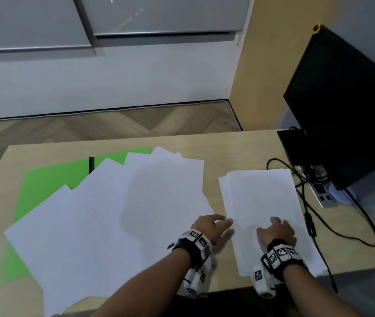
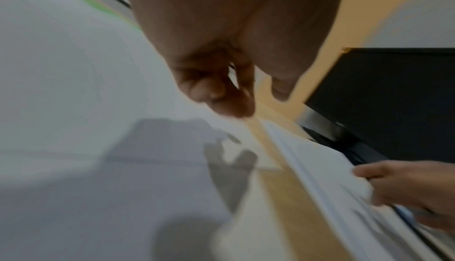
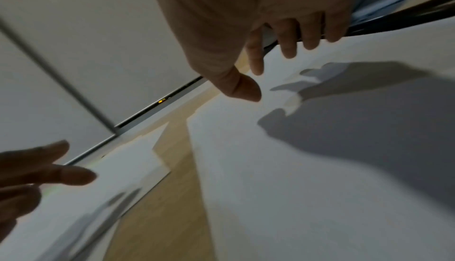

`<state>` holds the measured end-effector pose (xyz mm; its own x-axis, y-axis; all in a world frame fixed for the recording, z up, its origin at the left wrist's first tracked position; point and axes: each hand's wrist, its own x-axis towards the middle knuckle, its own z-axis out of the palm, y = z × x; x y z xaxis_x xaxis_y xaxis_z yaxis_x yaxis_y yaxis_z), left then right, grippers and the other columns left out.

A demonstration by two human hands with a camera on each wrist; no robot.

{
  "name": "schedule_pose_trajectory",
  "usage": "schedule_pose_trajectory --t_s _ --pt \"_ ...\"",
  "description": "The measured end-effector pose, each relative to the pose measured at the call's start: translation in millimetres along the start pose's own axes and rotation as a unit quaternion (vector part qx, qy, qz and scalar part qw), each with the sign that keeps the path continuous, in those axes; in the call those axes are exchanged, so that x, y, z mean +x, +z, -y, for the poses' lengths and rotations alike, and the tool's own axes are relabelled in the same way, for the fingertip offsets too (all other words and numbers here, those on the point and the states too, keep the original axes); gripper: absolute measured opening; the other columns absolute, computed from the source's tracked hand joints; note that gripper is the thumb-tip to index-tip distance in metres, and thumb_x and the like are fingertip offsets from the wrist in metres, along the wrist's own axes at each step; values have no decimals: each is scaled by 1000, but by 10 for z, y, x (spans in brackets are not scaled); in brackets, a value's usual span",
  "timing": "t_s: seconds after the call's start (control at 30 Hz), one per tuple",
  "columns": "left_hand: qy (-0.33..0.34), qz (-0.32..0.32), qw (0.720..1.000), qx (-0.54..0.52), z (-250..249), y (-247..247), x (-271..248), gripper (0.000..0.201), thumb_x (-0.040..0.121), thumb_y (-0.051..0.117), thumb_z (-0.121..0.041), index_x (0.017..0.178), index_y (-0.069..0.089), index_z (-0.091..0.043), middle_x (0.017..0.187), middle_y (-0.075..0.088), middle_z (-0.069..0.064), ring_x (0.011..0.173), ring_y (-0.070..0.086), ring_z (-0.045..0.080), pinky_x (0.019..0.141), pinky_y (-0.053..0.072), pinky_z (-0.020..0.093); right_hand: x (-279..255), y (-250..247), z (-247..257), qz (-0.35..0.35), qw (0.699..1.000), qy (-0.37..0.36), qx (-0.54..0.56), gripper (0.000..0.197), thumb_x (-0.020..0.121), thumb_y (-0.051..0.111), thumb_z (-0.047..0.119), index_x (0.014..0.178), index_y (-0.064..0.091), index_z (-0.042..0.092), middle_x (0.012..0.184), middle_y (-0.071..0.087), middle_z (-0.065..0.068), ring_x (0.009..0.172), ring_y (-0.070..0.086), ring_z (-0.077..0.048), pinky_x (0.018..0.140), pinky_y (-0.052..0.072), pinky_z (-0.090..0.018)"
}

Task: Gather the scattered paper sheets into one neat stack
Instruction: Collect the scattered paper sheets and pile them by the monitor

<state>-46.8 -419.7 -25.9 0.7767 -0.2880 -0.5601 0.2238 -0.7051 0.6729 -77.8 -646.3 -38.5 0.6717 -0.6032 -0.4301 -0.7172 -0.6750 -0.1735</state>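
Observation:
Several white sheets point(image 1: 113, 213) lie fanned out and overlapping across the left and middle of the table. To their right sits a rough stack of white sheets point(image 1: 259, 202), its edges slightly uneven. My left hand point(image 1: 214, 224) is in the gap between fan and stack, fingers pointing at the stack's left edge and holding nothing. In the left wrist view its fingers point(image 2: 221, 90) hang loosely curled just above the fanned sheets point(image 2: 61, 90). My right hand point(image 1: 277, 229) is over the near part of the stack, with fingers point(image 3: 288, 41) spread and straight over the stack point(image 3: 270, 168).
A green mat point(image 1: 51, 179) lies under the fanned sheets, with a short black bar point(image 1: 91, 164) on it. A black monitor point(image 1: 346, 106) stands at the right, with a power strip point(image 1: 323, 193) and black cables point(image 1: 342, 232) just right of the stack. Bare tabletop point(image 1: 214, 145) shows beyond.

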Motion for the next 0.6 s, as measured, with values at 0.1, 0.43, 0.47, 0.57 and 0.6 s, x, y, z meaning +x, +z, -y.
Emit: schedule_pose_trajectory --t_s 0.1,0.43,0.47,0.57,0.6 --pt "-39 -144 989 11 368 -456 -116 51 81 48 -77 103 71 -36 102 72 -2 95 68 19 83 52 29 -59 7 263 -35 995 -74 64 58 85 61 26 141 46 25 154 32 -4 142 24 -25 114 29 -46" --pt "-304 -357 883 5 2036 -1751 -893 57 81 67 -58 122 57 -19 127 47 12 123 45 34 96 43 45 -571 543 1556 109 937 -252 217 45 86 70 31 129 58 22 142 42 -1 134 41 -16 104 42 -34" --pt "-332 -372 867 4 2171 -1814 -1003 61 80 70 -57 124 55 -18 128 46 13 123 44 35 97 42 46 -595 576 1663 122 949 -241 162 60 85 71 39 138 51 20 150 35 -5 140 32 -20 110 36 -36" --pt "-394 -417 818 -48 2498 -1956 -1284 76 76 75 -54 132 46 -12 132 40 14 124 40 38 96 43 51 -691 660 1890 156 970 -183 32 105 72 72 62 154 19 23 162 8 -9 149 6 -28 117 25 -48" --pt "-407 -418 810 -67 2591 -1999 -1351 81 75 76 -54 135 43 -10 134 38 16 126 39 39 97 42 52 -709 714 1940 159 972 -172 6 114 69 73 67 155 12 23 162 3 -10 150 2 -30 117 24 -51"
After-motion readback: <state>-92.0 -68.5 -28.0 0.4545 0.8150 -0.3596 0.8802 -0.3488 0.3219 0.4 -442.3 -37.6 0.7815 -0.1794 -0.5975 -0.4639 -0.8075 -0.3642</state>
